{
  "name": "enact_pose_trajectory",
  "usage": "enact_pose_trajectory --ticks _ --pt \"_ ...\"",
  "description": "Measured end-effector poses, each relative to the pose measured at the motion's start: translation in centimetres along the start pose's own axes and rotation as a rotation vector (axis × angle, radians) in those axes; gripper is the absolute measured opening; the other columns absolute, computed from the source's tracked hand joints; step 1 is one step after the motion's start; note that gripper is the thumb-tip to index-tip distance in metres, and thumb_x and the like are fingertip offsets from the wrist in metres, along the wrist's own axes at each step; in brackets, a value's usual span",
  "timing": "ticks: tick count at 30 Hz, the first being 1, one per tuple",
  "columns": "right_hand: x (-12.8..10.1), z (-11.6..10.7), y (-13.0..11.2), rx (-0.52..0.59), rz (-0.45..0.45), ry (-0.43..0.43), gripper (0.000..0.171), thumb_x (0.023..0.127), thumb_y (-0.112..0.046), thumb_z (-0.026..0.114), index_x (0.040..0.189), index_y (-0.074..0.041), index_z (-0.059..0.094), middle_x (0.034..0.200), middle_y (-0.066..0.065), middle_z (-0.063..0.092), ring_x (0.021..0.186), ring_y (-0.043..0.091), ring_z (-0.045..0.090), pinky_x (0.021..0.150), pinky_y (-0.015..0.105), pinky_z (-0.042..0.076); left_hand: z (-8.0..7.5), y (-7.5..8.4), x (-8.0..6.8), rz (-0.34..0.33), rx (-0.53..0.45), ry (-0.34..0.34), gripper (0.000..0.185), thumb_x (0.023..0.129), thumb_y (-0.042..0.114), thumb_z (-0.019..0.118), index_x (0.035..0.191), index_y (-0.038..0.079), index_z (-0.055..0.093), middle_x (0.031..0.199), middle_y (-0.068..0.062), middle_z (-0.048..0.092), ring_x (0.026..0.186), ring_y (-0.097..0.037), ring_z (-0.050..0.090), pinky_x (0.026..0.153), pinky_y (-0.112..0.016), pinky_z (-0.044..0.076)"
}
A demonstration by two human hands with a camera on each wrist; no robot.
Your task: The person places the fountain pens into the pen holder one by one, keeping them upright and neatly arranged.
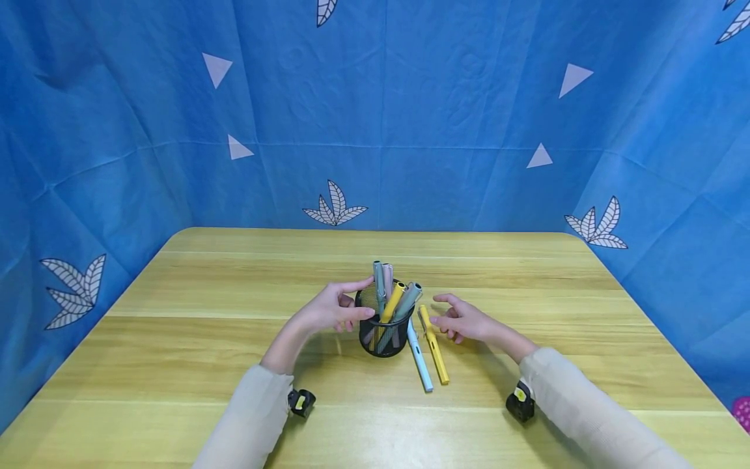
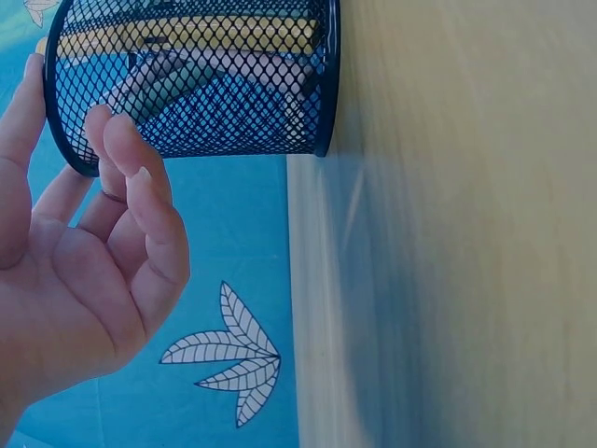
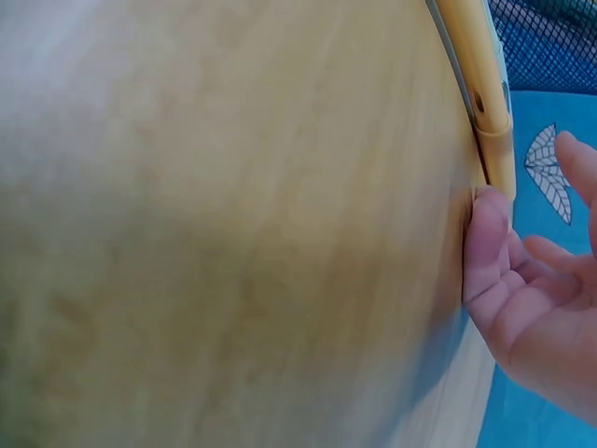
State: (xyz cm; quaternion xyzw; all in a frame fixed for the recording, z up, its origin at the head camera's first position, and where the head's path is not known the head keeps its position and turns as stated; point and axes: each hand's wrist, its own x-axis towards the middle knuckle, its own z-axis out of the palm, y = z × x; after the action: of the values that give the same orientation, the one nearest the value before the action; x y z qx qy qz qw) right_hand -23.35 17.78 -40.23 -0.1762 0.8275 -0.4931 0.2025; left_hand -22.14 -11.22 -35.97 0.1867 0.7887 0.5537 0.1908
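The smooth, pale wooden table lies under my fingers. My left hand curls round the rim side of the black wire-mesh cup, steadying it; four pens stand inside. I judge I am mid-way through filling it. My right hand is relaxed, fingertip touching the slim yellow pen; beyond it lies the light blue pen. Next calls for a pinch.
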Motion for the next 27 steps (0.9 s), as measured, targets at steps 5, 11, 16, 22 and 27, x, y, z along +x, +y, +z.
enact_pose_trajectory --ticks 5,11,16,22,27 --pt "-0.02 -0.36 -0.07 0.016 0.023 -0.043 0.066 0.089 -0.020 0.056 0.136 0.007 0.019 0.074 0.010 0.049 0.060 0.016 0.048 0.054 0.027 0.046 0.04 -0.02 0.05 0.002 -0.002 0.001 0.066 0.082 0.021 0.066 0.139 0.018 0.034 0.055 -0.008 0.050 0.049 -0.022 0.048 0.045 -0.026 0.037" --pt "-0.09 -0.53 0.04 0.033 0.033 -0.058 0.067 0.086 -0.016 0.061 0.136 0.007 0.022 0.072 0.010 0.050 0.058 0.016 0.049 0.055 0.028 0.047 0.08 -0.10 0.07 -0.004 -0.015 -0.001 0.066 0.081 0.020 0.067 0.139 0.018 0.034 0.055 -0.008 0.050 0.049 -0.021 0.048 0.044 -0.025 0.037" --pt "-0.01 -0.52 0.00 0.030 0.021 -0.070 0.073 0.082 -0.014 0.065 0.137 0.006 0.021 0.071 0.007 0.050 0.057 0.016 0.049 0.055 0.030 0.047 -0.01 -0.25 0.11 -0.004 -0.002 0.004 0.066 0.081 0.020 0.067 0.139 0.018 0.034 0.056 -0.009 0.051 0.050 -0.022 0.049 0.045 -0.025 0.038" --pt "0.04 -0.54 -0.13 0.033 0.023 -0.087 0.078 0.080 -0.011 0.068 0.138 0.005 0.018 0.072 0.008 0.052 0.056 0.016 0.047 0.056 0.032 0.047 -0.05 -0.33 0.13 -0.007 -0.008 0.002 0.066 0.081 0.021 0.067 0.139 0.018 0.034 0.056 -0.009 0.051 0.050 -0.022 0.049 0.044 -0.025 0.038" --pt "0.05 -0.61 -0.21 0.022 0.014 -0.097 0.083 0.077 -0.018 0.071 0.138 0.004 0.020 0.072 0.007 0.053 0.056 0.015 0.047 0.056 0.032 0.048 0.04 0.22 -0.13 -0.010 0.001 0.002 0.065 0.083 0.018 0.065 0.139 0.017 0.033 0.056 -0.010 0.051 0.049 -0.019 0.049 0.045 -0.025 0.039"
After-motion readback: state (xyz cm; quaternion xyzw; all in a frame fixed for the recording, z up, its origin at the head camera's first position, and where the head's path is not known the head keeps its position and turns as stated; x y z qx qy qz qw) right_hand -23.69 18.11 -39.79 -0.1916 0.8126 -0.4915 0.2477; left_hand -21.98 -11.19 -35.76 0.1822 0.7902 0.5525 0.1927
